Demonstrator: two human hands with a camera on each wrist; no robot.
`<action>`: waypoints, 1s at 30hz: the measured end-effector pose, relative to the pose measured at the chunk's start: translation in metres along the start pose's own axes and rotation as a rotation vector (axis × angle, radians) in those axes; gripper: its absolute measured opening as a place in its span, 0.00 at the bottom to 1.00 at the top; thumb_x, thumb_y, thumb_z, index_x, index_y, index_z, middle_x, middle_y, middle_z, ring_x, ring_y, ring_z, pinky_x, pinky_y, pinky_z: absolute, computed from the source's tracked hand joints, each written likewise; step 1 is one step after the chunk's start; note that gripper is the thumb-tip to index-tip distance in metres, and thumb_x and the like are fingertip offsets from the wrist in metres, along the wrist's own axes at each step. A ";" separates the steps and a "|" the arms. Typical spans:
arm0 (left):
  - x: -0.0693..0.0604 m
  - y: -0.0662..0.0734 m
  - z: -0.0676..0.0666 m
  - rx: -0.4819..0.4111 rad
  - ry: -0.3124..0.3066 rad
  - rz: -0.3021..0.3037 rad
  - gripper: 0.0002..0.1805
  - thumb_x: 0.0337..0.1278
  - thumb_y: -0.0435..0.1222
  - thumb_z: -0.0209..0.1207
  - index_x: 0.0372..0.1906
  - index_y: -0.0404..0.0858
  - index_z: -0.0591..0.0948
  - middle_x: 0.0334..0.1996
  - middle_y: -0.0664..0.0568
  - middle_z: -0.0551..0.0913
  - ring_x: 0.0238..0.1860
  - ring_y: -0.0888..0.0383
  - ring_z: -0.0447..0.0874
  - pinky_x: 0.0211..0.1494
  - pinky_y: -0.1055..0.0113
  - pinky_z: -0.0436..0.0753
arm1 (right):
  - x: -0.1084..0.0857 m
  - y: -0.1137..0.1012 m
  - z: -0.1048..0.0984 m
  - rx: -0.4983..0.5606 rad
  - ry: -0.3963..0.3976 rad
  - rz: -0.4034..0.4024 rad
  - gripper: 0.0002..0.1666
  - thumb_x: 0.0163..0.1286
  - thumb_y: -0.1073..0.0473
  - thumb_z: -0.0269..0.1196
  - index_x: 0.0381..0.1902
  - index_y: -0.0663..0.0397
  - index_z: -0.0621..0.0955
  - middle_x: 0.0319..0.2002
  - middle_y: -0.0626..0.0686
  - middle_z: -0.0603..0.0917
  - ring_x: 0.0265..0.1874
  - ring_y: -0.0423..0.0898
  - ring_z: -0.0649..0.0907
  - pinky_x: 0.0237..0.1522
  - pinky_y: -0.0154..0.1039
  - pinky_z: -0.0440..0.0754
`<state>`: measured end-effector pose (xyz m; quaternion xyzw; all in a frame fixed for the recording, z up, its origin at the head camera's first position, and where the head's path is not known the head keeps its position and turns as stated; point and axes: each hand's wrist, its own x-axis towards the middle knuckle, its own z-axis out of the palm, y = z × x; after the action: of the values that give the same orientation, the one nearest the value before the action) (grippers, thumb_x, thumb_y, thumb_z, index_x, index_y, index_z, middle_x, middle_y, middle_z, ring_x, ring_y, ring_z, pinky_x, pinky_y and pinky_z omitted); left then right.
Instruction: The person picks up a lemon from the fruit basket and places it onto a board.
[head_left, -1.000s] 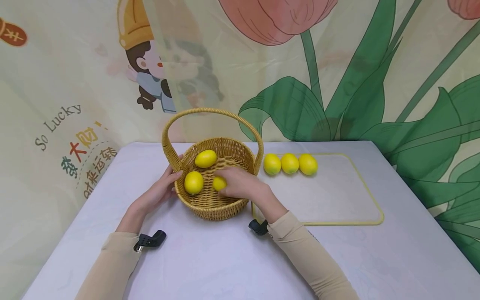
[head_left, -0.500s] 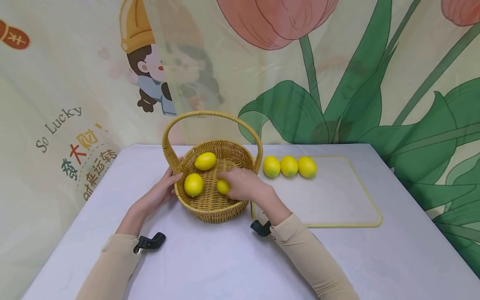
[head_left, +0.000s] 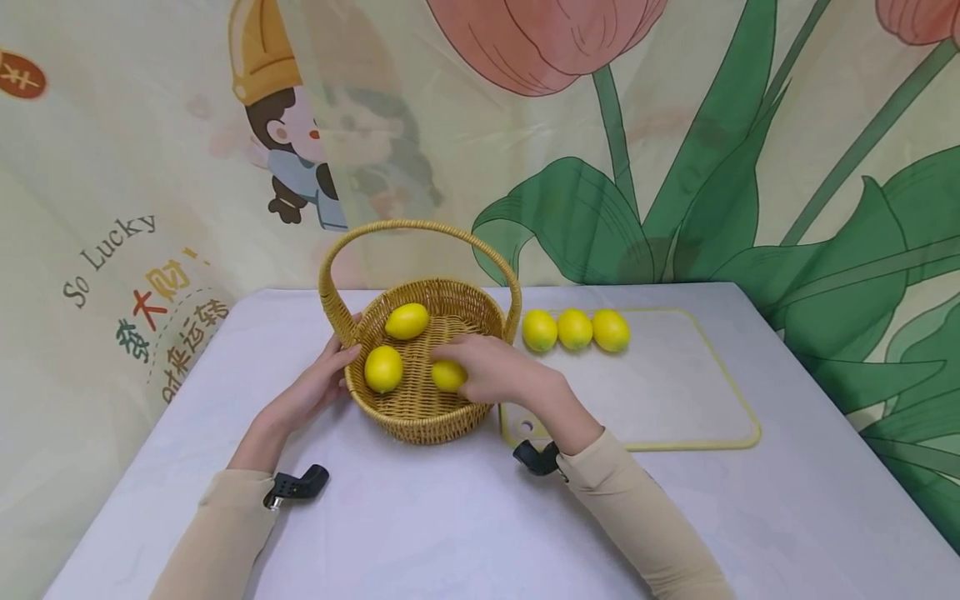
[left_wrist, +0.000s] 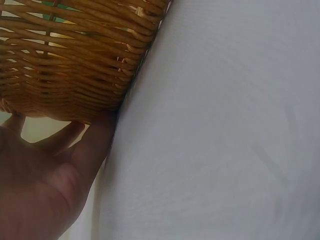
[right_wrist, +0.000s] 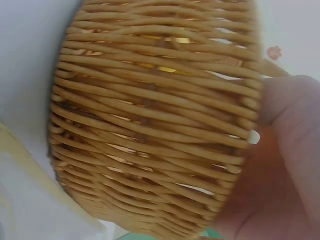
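Note:
In the head view, my left hand (head_left: pixel 311 387) touches the left side of the wicker basket (head_left: pixel 427 429), its thumb by the rim; the left wrist view has its fingers against the woven wall (left_wrist: pixel 75 65). Inside the basket, my right hand (head_left: pixel 498 371) holds a yellow lemon (head_left: pixel 447 377), with the fingertips partly hidden. Two other lemons lie in the basket's left part, one at the back (head_left: pixel 407 321) and one nearer the front (head_left: pixel 384 370). From the right wrist, the basket wall (right_wrist: pixel 155 110) covers most of the work of the hand (right_wrist: pixel 280 170).
A white board with a yellow edge (head_left: pixel 697 447) lies right of the basket. Three lemons (head_left: pixel 575 329) stand in a row at its back left. The basket's tall handle (head_left: pixel 416 225) arches above it. Behind the table hangs a printed cloth (head_left: pixel 420 100).
My right hand and its lemon have shifted slightly to the right inside the basket, and the right wrist has moved right. My left hand stays at the basket's side.

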<state>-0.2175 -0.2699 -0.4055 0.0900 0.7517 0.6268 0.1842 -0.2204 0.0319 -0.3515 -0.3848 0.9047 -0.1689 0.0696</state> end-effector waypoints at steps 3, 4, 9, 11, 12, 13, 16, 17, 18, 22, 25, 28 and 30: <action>0.001 0.000 -0.001 -0.002 -0.001 0.001 0.36 0.78 0.51 0.39 0.79 0.62 0.34 0.81 0.47 0.33 0.80 0.41 0.38 0.76 0.35 0.50 | -0.005 -0.003 -0.006 -0.002 0.001 0.006 0.38 0.58 0.70 0.61 0.67 0.40 0.76 0.62 0.46 0.79 0.56 0.44 0.78 0.57 0.42 0.79; 0.001 0.000 -0.001 -0.003 -0.003 0.001 0.36 0.78 0.52 0.39 0.79 0.62 0.34 0.81 0.47 0.33 0.80 0.41 0.38 0.76 0.35 0.51 | -0.006 -0.004 -0.007 -0.005 0.002 0.009 0.38 0.59 0.70 0.62 0.67 0.39 0.76 0.61 0.45 0.79 0.55 0.43 0.78 0.55 0.41 0.80; 0.002 -0.001 -0.002 0.000 -0.009 0.001 0.36 0.78 0.52 0.38 0.79 0.62 0.33 0.81 0.47 0.34 0.80 0.42 0.39 0.75 0.36 0.53 | -0.014 -0.008 -0.018 0.011 0.017 0.007 0.37 0.59 0.68 0.62 0.67 0.39 0.75 0.62 0.45 0.79 0.57 0.43 0.78 0.57 0.41 0.79; 0.002 -0.001 -0.002 0.003 -0.006 0.002 0.36 0.78 0.52 0.38 0.79 0.62 0.34 0.81 0.47 0.34 0.80 0.42 0.39 0.75 0.36 0.53 | -0.018 -0.010 -0.023 0.024 0.030 0.001 0.37 0.59 0.68 0.63 0.67 0.39 0.75 0.63 0.45 0.78 0.59 0.44 0.77 0.59 0.42 0.79; 0.002 -0.001 -0.002 0.004 -0.007 0.000 0.36 0.78 0.52 0.39 0.79 0.62 0.33 0.81 0.47 0.34 0.80 0.41 0.39 0.75 0.36 0.53 | -0.020 -0.011 -0.026 0.030 0.037 0.002 0.36 0.60 0.67 0.64 0.66 0.39 0.76 0.63 0.44 0.78 0.60 0.43 0.77 0.60 0.42 0.78; 0.003 -0.001 -0.002 0.003 -0.009 0.000 0.37 0.78 0.52 0.39 0.79 0.62 0.33 0.81 0.47 0.34 0.80 0.41 0.39 0.75 0.35 0.53 | -0.023 -0.011 -0.028 0.035 0.042 0.006 0.36 0.60 0.67 0.64 0.66 0.39 0.76 0.64 0.44 0.78 0.61 0.43 0.77 0.61 0.43 0.78; 0.003 -0.001 -0.001 0.002 -0.011 -0.004 0.36 0.78 0.52 0.39 0.79 0.62 0.34 0.81 0.46 0.34 0.80 0.41 0.39 0.75 0.35 0.52 | -0.031 -0.011 -0.033 0.049 0.050 0.022 0.36 0.60 0.66 0.65 0.66 0.38 0.75 0.64 0.43 0.78 0.61 0.42 0.77 0.61 0.42 0.78; 0.003 -0.001 -0.001 0.004 -0.015 -0.001 0.36 0.78 0.51 0.38 0.79 0.62 0.33 0.81 0.46 0.33 0.80 0.40 0.38 0.75 0.34 0.52 | -0.033 -0.010 -0.035 0.052 0.052 0.025 0.36 0.60 0.66 0.65 0.67 0.38 0.75 0.64 0.43 0.78 0.62 0.42 0.77 0.61 0.42 0.78; 0.003 0.000 0.000 0.002 -0.015 -0.002 0.36 0.78 0.51 0.38 0.79 0.62 0.33 0.81 0.46 0.33 0.80 0.40 0.38 0.75 0.34 0.51 | -0.035 -0.010 -0.036 0.054 0.055 0.027 0.37 0.60 0.67 0.65 0.66 0.38 0.75 0.64 0.42 0.78 0.61 0.42 0.77 0.61 0.41 0.78; 0.002 0.001 0.000 0.007 -0.004 -0.004 0.36 0.78 0.50 0.38 0.79 0.61 0.33 0.81 0.45 0.33 0.80 0.40 0.38 0.75 0.34 0.52 | -0.042 -0.008 -0.040 0.055 0.072 0.025 0.36 0.59 0.67 0.65 0.66 0.38 0.76 0.62 0.42 0.79 0.57 0.42 0.78 0.58 0.41 0.79; 0.000 0.002 0.001 0.016 -0.002 -0.009 0.36 0.78 0.51 0.37 0.79 0.62 0.33 0.81 0.45 0.33 0.80 0.40 0.38 0.75 0.35 0.53 | -0.047 -0.007 -0.043 0.048 0.080 0.042 0.35 0.60 0.65 0.67 0.65 0.38 0.76 0.62 0.43 0.79 0.59 0.43 0.78 0.59 0.43 0.79; -0.001 0.003 0.001 0.022 0.001 -0.007 0.36 0.78 0.51 0.37 0.79 0.63 0.33 0.81 0.45 0.33 0.80 0.39 0.39 0.74 0.35 0.55 | -0.054 -0.005 -0.046 0.057 0.083 0.051 0.34 0.61 0.64 0.68 0.66 0.40 0.76 0.63 0.44 0.79 0.62 0.44 0.77 0.62 0.44 0.78; -0.001 0.003 0.001 0.022 0.007 -0.004 0.36 0.78 0.52 0.37 0.79 0.64 0.33 0.81 0.46 0.33 0.80 0.40 0.40 0.74 0.34 0.55 | -0.058 -0.003 -0.048 0.070 0.089 0.050 0.35 0.61 0.67 0.67 0.66 0.40 0.76 0.63 0.44 0.79 0.63 0.44 0.77 0.63 0.44 0.77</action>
<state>-0.2164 -0.2689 -0.4025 0.0882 0.7593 0.6185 0.1822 -0.1906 0.0835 -0.3057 -0.3514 0.9098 -0.2157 0.0470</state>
